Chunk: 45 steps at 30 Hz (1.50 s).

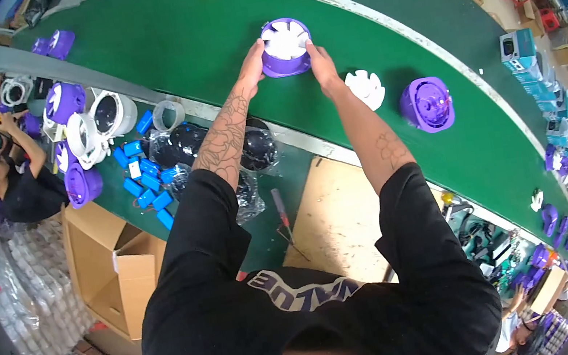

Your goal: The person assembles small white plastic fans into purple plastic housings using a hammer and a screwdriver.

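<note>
On the green belt ahead, a round purple housing has a white fan wheel set in its top, blades facing up. My left hand grips the housing's left side, and my right hand grips its right side. Both arms are stretched out. Just right of my right wrist, a loose white fan wheel lies on the belt. Farther right sits another purple housing, its hollow round interior showing.
Blue battery packs, bagged black round parts and white rings crowd the bench at left. A screwdriver lies near my body. An open carton stands lower left. Co-workers are at far left and lower right.
</note>
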Each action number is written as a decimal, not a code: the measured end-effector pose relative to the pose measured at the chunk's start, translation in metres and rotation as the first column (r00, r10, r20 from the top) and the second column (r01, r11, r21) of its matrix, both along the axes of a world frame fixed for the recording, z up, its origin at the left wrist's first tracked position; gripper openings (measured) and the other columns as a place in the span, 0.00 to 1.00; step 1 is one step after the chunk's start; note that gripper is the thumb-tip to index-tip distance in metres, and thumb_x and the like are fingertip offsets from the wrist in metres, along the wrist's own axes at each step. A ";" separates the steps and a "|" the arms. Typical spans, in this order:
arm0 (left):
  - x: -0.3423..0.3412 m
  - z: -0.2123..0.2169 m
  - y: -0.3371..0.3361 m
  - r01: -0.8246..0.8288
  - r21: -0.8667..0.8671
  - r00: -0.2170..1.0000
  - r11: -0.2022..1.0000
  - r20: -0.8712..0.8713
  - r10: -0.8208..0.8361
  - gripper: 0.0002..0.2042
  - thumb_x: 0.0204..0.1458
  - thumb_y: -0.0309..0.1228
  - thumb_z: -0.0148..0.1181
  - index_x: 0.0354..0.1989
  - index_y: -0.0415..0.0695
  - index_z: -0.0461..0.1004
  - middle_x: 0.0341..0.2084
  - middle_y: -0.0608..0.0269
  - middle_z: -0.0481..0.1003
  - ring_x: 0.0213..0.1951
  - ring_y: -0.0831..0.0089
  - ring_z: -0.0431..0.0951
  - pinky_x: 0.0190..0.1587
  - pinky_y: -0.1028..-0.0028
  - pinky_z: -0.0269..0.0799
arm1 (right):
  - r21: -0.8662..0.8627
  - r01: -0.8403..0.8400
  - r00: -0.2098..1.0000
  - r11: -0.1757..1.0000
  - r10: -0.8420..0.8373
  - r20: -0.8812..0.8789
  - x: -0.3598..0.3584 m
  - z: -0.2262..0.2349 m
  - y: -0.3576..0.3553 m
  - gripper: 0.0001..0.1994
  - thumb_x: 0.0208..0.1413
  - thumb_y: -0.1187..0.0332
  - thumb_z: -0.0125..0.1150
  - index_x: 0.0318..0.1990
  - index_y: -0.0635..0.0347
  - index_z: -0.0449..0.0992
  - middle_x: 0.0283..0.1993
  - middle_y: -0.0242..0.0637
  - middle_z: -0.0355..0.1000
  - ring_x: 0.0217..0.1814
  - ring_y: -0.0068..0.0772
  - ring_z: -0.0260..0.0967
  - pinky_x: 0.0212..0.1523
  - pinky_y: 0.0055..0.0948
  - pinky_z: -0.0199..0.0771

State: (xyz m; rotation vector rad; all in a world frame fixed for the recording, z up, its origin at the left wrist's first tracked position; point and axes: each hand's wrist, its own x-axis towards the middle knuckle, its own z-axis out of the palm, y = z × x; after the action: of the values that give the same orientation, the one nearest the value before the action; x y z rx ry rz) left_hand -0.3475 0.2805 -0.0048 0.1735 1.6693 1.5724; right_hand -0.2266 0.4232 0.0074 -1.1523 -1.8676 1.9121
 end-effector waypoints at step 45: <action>0.462 0.114 -0.161 0.100 0.185 0.950 0.978 -0.309 -0.039 0.13 0.49 0.10 0.53 0.42 0.37 0.65 0.38 0.56 0.75 0.39 0.70 0.78 0.47 0.74 0.75 | 0.612 -0.076 0.750 0.787 -0.359 0.556 0.596 0.039 -0.222 0.24 0.48 0.65 0.63 0.53 0.61 0.67 0.53 0.54 0.66 0.55 0.55 0.65 0.56 0.46 0.67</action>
State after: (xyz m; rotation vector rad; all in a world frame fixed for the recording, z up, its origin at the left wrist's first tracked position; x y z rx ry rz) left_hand 0.1143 0.1193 0.1095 0.6005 1.7105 1.7235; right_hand 0.3695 0.2010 0.0469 -1.7747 -2.3487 0.6920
